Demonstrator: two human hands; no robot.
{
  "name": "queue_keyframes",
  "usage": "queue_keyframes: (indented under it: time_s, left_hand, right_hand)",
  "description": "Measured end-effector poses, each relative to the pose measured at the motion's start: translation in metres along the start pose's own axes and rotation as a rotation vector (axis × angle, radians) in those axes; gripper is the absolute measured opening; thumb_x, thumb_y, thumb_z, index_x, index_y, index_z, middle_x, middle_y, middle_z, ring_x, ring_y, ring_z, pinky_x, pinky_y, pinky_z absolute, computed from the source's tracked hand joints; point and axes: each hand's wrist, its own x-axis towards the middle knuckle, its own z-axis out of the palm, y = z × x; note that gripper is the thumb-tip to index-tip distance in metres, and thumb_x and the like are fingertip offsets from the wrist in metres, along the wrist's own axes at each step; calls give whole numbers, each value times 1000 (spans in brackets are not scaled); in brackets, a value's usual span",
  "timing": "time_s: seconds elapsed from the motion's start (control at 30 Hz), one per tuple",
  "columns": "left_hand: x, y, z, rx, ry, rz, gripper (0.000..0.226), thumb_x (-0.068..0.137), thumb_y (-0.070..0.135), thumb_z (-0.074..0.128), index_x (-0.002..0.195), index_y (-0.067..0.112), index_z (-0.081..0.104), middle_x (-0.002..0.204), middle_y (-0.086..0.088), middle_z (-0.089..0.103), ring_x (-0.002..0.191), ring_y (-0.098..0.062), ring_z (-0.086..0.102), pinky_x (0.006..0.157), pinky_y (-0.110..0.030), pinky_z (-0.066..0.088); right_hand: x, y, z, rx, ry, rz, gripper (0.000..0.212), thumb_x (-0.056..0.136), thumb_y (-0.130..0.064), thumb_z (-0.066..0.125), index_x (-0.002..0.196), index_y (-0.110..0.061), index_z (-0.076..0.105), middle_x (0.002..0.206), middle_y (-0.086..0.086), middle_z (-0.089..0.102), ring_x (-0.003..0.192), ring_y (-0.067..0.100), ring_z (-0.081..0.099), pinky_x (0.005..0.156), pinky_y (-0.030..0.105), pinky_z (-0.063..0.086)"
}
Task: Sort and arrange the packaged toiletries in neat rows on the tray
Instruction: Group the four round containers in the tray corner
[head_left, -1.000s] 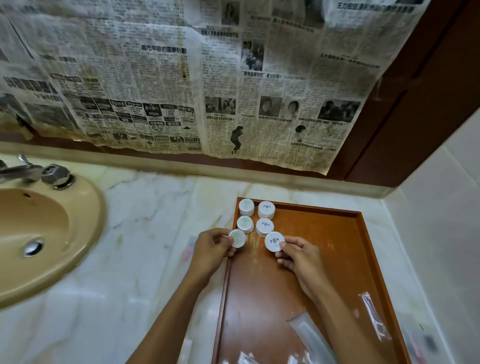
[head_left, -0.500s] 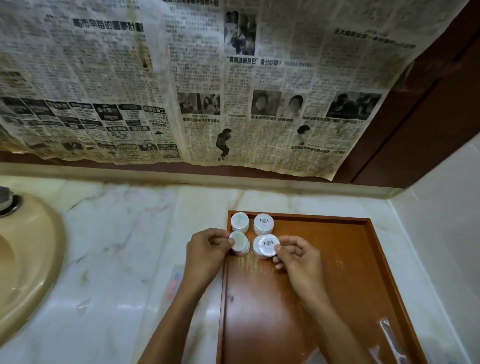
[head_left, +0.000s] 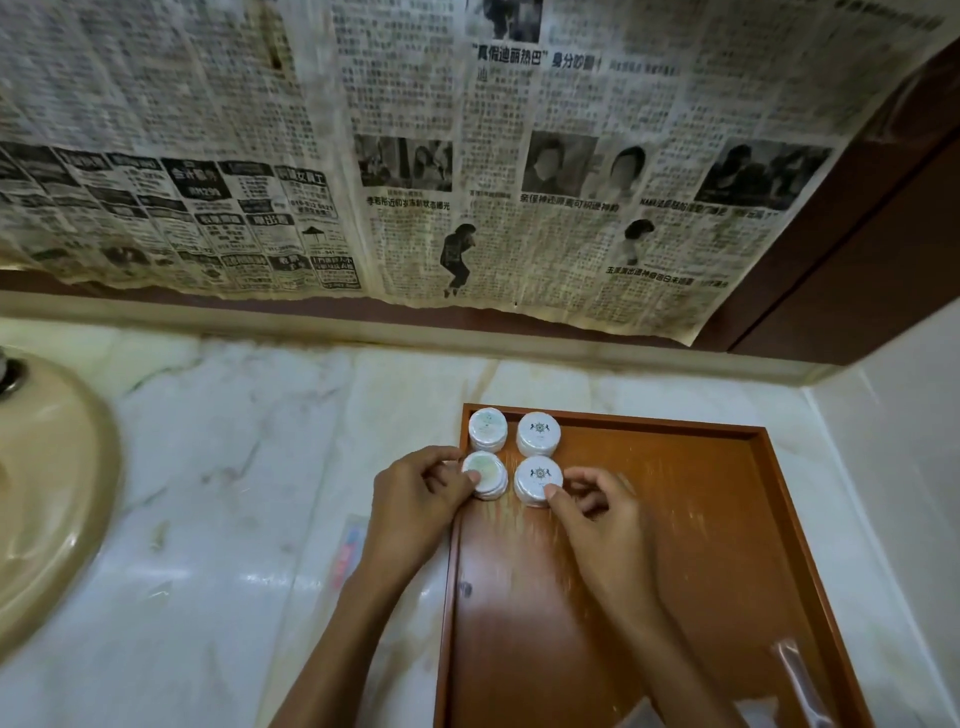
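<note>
A brown wooden tray (head_left: 675, 545) lies on the marble counter. Round white toiletry packs stand in its far left corner in two rows of two: far left pack (head_left: 488, 428), far right pack (head_left: 538, 434), near left pack (head_left: 488, 470), near right pack (head_left: 538, 478). My left hand (head_left: 415, 499) reaches over the tray's left rim and pinches the near left pack, thumb on its top. From the right, my right hand (head_left: 597, 519) pinches the near right pack between thumb and forefinger.
A beige sink (head_left: 52, 493) fills the left edge. A clear packet with something red and blue (head_left: 348, 551) lies on the counter left of the tray. Another clear packet (head_left: 795, 675) lies at the tray's near right. Newspaper covers the back wall; a tiled wall stands on the right.
Both hands carried their round packs away from me, from a third row onto the near pair of packs. The camera has moved closer and to the right.
</note>
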Motion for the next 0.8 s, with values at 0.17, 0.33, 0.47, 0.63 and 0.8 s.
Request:
queue_keyframes:
  time_s: [0.17, 0.33, 0.47, 0.63, 0.8]
  left_hand:
    - [2, 1, -4, 151, -100, 183, 51, 66, 33, 85, 112, 40, 65, 78, 2, 56, 71, -8, 54, 67, -23, 45]
    - [6, 1, -3, 205, -145, 233, 53, 65, 33, 85, 115, 36, 67, 80, 4, 52, 74, -8, 52, 70, -25, 46]
    - [6, -2, 0, 194, -130, 236, 50, 67, 32, 85, 113, 35, 68, 79, 4, 51, 71, -7, 52, 68, -22, 45]
    - [6, -4, 1, 181, -129, 248, 49, 68, 31, 84, 114, 38, 68, 78, 4, 50, 70, -7, 52, 67, -18, 43]
    - [6, -6, 2, 189, -132, 254, 49, 70, 33, 82, 116, 38, 67, 79, 4, 49, 71, -7, 52, 67, -20, 44]
  right_hand:
    - [-3, 7, 5, -52, -26, -171, 38, 74, -29, 80, 108, -27, 65, 112, -14, 56, 103, 6, 50, 81, 20, 44]
    - [3, 10, 13, -133, 20, -295, 45, 70, -26, 84, 111, -20, 66, 113, -10, 61, 103, 11, 47, 85, 20, 41]
    - [4, 14, 17, -150, 74, -333, 44, 69, -20, 85, 109, -16, 67, 109, -8, 63, 100, 10, 47, 85, 16, 39]
    - [3, 16, 20, -148, 67, -332, 42, 69, -18, 85, 107, -16, 67, 110, -10, 61, 100, 10, 47, 84, 16, 40]
    - [3, 17, 19, -141, 66, -334, 39, 69, -18, 84, 105, -16, 68, 109, -9, 62, 100, 11, 48, 83, 23, 44]
